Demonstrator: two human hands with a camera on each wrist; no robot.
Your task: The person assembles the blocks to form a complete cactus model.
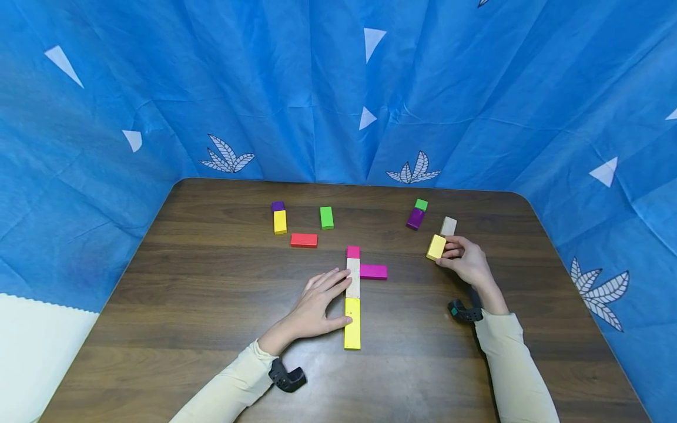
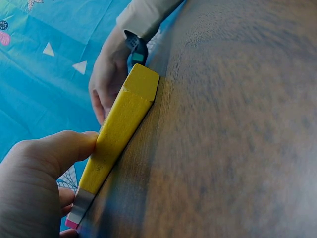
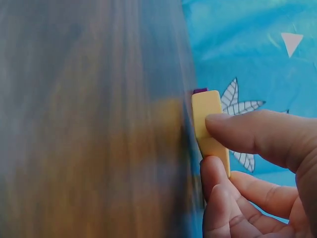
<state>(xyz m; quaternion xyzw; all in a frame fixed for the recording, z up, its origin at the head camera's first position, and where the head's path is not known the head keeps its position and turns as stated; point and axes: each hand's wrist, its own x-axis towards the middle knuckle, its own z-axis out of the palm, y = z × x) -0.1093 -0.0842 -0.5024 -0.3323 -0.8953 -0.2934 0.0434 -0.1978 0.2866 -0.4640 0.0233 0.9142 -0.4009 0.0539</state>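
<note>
Near the table's middle, a straight line runs from a pink block (image 1: 353,252) through a white block (image 1: 355,288) to a bright yellow block (image 1: 352,329). A magenta block (image 1: 373,272) juts out to the right from the white one. My left hand (image 1: 314,305) lies along the left side, fairly straight fingertips touching the white block and thumb (image 2: 79,148) against the bright yellow one. Over at the right, my right hand (image 1: 468,264) pinches a pale yellow block (image 3: 207,106) between thumb and fingers. Just behind it lies a small white block (image 1: 448,226).
Back left are a yellow block (image 1: 280,222) touching a purple one (image 1: 277,206), a green block (image 1: 327,218) and a red block (image 1: 304,240). Back right, a dark purple block (image 1: 415,219) meets a green one (image 1: 421,204). A blue curtain (image 1: 338,88) hangs behind the brown table (image 1: 211,282).
</note>
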